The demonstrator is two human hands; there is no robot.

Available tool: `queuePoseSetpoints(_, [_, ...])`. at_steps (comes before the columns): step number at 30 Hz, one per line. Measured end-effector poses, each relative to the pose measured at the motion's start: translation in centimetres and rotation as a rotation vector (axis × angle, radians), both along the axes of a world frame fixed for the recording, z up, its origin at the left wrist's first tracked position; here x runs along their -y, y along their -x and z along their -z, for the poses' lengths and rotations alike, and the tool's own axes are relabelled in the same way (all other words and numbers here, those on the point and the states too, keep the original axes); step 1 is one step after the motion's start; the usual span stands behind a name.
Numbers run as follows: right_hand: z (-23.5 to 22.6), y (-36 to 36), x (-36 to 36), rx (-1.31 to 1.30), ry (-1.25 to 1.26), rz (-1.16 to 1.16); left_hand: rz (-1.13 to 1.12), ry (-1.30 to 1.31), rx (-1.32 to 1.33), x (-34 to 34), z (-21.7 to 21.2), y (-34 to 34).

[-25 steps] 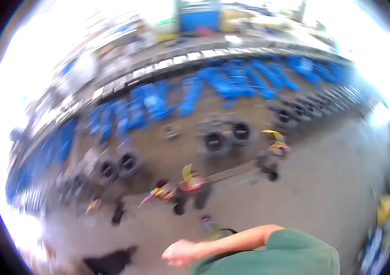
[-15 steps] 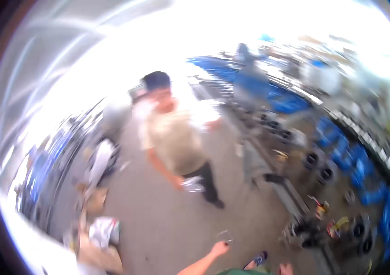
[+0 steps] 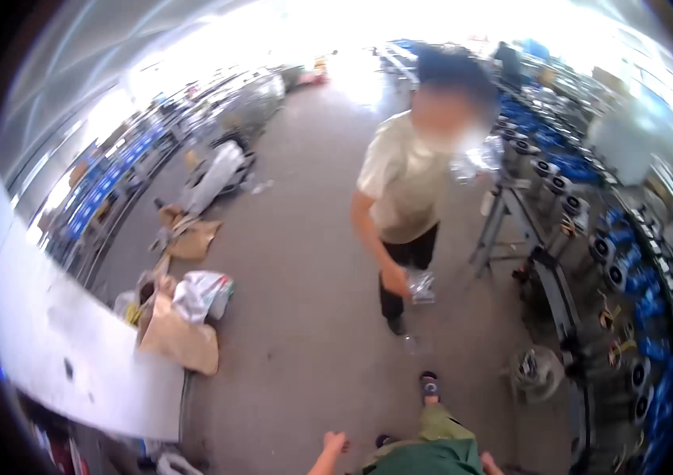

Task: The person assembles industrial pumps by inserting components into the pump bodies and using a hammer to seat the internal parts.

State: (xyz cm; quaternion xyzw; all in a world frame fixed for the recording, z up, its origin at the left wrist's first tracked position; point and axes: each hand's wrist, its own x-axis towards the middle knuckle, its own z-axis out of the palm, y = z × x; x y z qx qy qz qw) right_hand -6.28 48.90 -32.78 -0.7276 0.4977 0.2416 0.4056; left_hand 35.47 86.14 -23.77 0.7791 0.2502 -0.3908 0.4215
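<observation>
My left hand (image 3: pixel 336 442) is low in the view, its fingers curled, with nothing visible in it. At the lower edge, beside my green shirt (image 3: pixel 423 457), only part of my right hand (image 3: pixel 488 462) shows; its fingers are hidden. A small clear plastic piece (image 3: pixel 418 344), faint against the floor, appears ahead of my foot. Facing me stands another person (image 3: pixel 408 178) in a pale shirt and dark trousers. That person's lowered hand holds a clear plastic package (image 3: pixel 422 286), and another clear package (image 3: pixel 479 158) is by their chest.
On the right runs a conveyor line with blue plastic and round motor-like parts (image 3: pixel 617 275), beside a grey metal frame (image 3: pixel 554 293). A clear bag of parts (image 3: pixel 536 374) lies near it. Cardboard (image 3: pixel 182 336) and bags lie left, behind a white panel (image 3: pixel 99 348).
The view has turned left and sharpened. The other person is nearer and further right in view. My left hand, which had a clear piece at its fingers, now shows none.
</observation>
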Motion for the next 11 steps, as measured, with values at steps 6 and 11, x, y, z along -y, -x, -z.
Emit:
queuePoseSetpoints(6, [-2.8, -13.8, 3.5, -0.037, 0.214, -0.303, -0.54, 0.441, 0.111, -2.9, -4.1, -4.4])
queuePoseSetpoints(11, [-13.1, -35.8, -3.4, 0.277, 0.22, -0.288, -0.387, 0.513, 0.619, -0.4, -16.3, -12.9])
